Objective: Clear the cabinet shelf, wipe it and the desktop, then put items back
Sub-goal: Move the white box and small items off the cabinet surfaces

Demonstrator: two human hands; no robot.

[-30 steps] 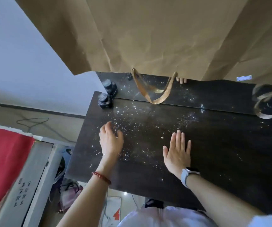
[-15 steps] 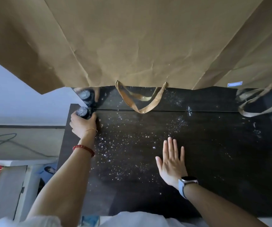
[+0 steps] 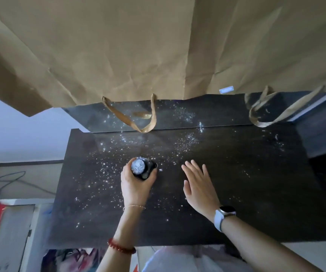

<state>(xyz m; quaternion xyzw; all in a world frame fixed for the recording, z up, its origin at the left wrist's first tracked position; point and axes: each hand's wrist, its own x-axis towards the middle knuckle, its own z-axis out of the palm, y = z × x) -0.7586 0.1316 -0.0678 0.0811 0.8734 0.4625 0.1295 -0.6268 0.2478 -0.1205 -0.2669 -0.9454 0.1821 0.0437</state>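
Brought from the desktop's (image 3: 236, 193) corner, a dusty black bottle (image 3: 141, 169) sits gripped in the left hand (image 3: 136, 185), right hand (image 3: 199, 185) flat, fingers straight.

Desktop (image 3: 236, 183) — dark brown-black, speckled with white flecks densest around the grip. Held jar (image 3: 141, 169) — black, its top dusted grey-white. Paper bags (image 3: 158, 46) beyond the grip, tan with golden-brown ribbon handles (image 3: 150, 122). Red bead bracelet (image 3: 121, 247) and pale blue watch strap (image 3: 218, 220) on the wrists.

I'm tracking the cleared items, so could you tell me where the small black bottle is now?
The black bottle is in the left hand, over the speckled desktop centre, left of the open right hand.
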